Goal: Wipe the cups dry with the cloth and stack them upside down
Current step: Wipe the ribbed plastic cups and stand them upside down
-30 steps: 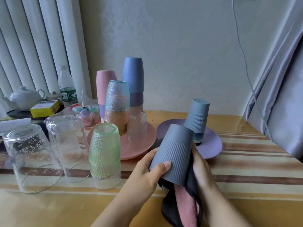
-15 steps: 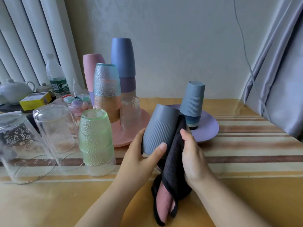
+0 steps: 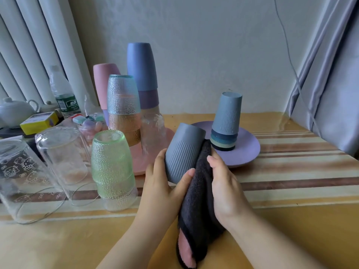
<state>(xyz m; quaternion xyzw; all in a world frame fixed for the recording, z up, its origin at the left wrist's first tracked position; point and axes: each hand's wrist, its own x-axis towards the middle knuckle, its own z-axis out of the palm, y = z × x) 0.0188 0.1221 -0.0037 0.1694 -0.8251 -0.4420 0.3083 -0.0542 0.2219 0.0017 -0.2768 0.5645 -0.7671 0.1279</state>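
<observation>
My left hand (image 3: 164, 188) grips a ribbed grey-blue cup (image 3: 183, 152), held bottom-up and tilted over the table. My right hand (image 3: 226, 188) holds a dark cloth (image 3: 196, 206) with a pink inner side against the cup's right side. The cloth hangs down between my hands. Behind them, a stack of upside-down ribbed cups (image 3: 227, 119) stands on a purple plate (image 3: 246, 152). A pink plate (image 3: 139, 158) at centre left carries taller stacks: textured glasses (image 3: 124, 105), a blue cup (image 3: 141, 68) and a pink cup (image 3: 104, 82).
A green textured glass (image 3: 111, 167) stands upside down left of my hands, with two clear glasses (image 3: 62, 156) further left. A water bottle (image 3: 63, 94), teapot (image 3: 13, 111) and yellow box (image 3: 38, 122) sit at the far left. A grey curtain (image 3: 334, 90) hangs at right.
The cloth came out from under the cup to its right side, and my right hand shifted there with it. The view has moved; the cup stays in my left hand.
</observation>
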